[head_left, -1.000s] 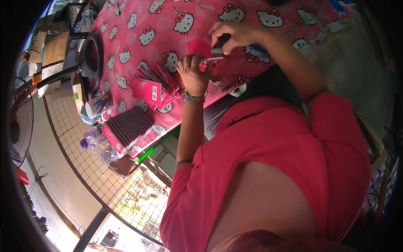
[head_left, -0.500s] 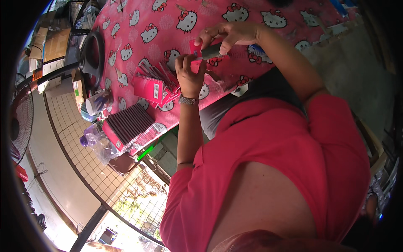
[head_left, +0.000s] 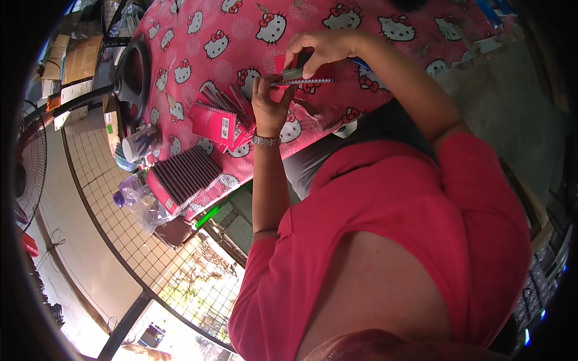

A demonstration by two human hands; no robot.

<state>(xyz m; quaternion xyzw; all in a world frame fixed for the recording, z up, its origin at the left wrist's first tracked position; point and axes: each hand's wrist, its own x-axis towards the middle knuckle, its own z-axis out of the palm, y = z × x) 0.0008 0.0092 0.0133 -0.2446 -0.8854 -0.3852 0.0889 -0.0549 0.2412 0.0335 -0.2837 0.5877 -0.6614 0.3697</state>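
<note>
A small spiral notebook (head_left: 310,81) is held between my hands above the table, its coil edge toward me and part of a grey-green face showing. My right hand (head_left: 322,51) grips it from the far side, thumb on the near face. The fingers of my left hand (head_left: 272,108) are bent around its left end; the fingertips are partly hidden. Just left of my left wrist, a loose pile of red spiral notebooks (head_left: 211,123) lies on the table. Nearer the left edge is a neat stack of notebooks (head_left: 186,174), their dark coils in rows.
A pink patterned cloth covers the table (head_left: 241,30). At its left edge are a white-lidded clear jar (head_left: 135,147), a crumpled plastic bag (head_left: 147,210) and a black stand base (head_left: 133,81). A fan (head_left: 30,168) stands farther left. Blue items (head_left: 490,12) lie at the far right.
The notebook has turned in my hands: its broad grey-green face showed before, and now its coil edge faces me. My right hand has shifted slightly; both hands stay around it.
</note>
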